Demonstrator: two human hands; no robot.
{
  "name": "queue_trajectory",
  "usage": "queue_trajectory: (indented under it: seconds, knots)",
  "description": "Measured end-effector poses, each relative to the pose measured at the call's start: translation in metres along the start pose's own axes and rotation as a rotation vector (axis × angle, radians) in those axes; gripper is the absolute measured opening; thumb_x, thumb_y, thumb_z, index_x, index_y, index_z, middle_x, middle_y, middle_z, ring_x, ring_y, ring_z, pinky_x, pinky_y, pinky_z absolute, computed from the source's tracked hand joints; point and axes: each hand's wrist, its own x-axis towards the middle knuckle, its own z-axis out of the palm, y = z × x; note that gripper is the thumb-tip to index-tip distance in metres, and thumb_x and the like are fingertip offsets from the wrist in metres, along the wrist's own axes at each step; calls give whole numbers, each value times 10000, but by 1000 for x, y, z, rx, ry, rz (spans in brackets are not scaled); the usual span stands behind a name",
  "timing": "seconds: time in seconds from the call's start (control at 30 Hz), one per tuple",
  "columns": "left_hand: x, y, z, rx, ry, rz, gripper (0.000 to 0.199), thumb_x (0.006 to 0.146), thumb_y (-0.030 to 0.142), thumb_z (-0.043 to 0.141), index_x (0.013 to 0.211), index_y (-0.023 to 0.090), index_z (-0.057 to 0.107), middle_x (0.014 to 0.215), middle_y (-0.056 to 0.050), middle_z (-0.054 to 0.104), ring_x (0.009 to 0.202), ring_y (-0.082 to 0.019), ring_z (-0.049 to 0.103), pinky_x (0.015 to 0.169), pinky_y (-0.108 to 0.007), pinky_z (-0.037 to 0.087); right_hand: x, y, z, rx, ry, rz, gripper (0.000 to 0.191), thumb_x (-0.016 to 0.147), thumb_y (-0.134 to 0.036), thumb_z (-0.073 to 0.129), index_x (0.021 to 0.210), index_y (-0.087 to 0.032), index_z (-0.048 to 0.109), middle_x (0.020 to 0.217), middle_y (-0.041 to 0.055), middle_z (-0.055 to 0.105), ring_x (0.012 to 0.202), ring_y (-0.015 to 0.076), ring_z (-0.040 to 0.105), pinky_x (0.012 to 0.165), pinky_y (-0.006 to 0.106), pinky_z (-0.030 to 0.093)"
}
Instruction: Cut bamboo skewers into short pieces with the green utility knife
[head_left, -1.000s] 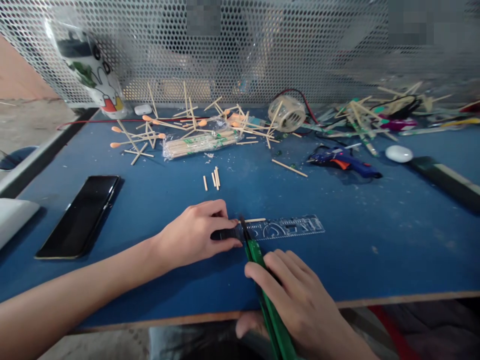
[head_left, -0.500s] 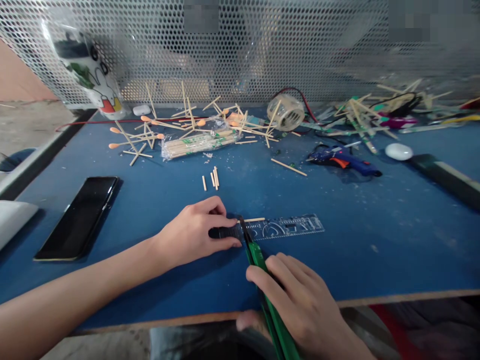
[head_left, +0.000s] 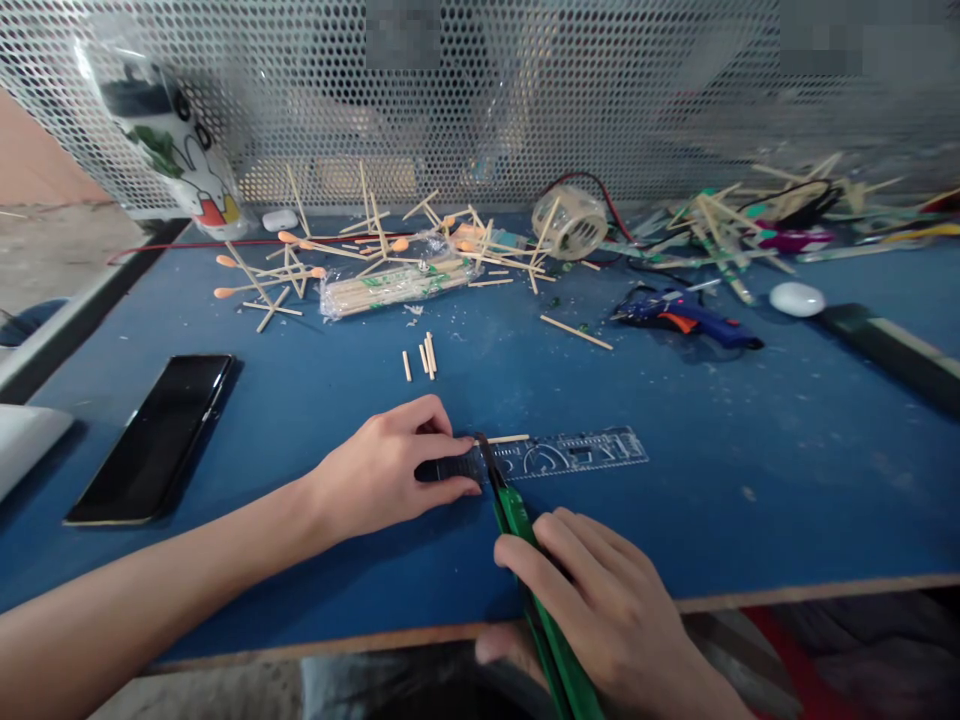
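My left hand [head_left: 397, 462] presses with thumb and fingers on the left end of a clear plastic ruler [head_left: 592, 455] lying on the blue table. A thin wooden stick [head_left: 510, 439] lies along the ruler's upper edge, its left end under my fingertips. My right hand [head_left: 600, 590] is wrapped round the green handle of a utility knife [head_left: 515, 512]. The dark blade crosses the ruler and meets the stick just right of my left fingertips. Several short cut sticks [head_left: 429, 356] lie beyond my left hand.
A phone [head_left: 154, 440] lies at the left. Toward the back are a plastic-wrapped pack of sticks [head_left: 397, 287], joined stick pieces, a clear round container [head_left: 570, 222] and a blue glue gun [head_left: 686, 318]. A perforated metal panel [head_left: 315, 110] stands behind, with a bottle [head_left: 176, 160] beside it.
Both hands, the knife and the stick hold nearly the same position. The whole view has shifted very slightly.
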Motion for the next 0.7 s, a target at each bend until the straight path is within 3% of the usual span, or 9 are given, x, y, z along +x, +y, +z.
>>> queue_trajectory:
  seconds: [0.47, 0.7]
  knots:
    - [1, -1, -1, -10, -19, -9, 279, 924, 381, 727, 1140, 210, 769, 1011, -47, 614, 795, -128, 620, 745, -263, 545, 1, -1, 1, 26, -14, 2, 309, 964, -449, 546, 1082, -168, 594, 800, 40, 529, 687, 208, 492, 621, 349, 405]
    - [0, 0, -1, 7, -17, -4, 262, 929, 355, 725, 1146, 211, 757, 1026, -41, 608, 803, -126, 621, 752, -273, 557, 1, -2, 1, 23, 5, 10, 434, 968, -587, 523, 1083, -176, 600, 810, 44, 549, 705, 213, 505, 642, 355, 399]
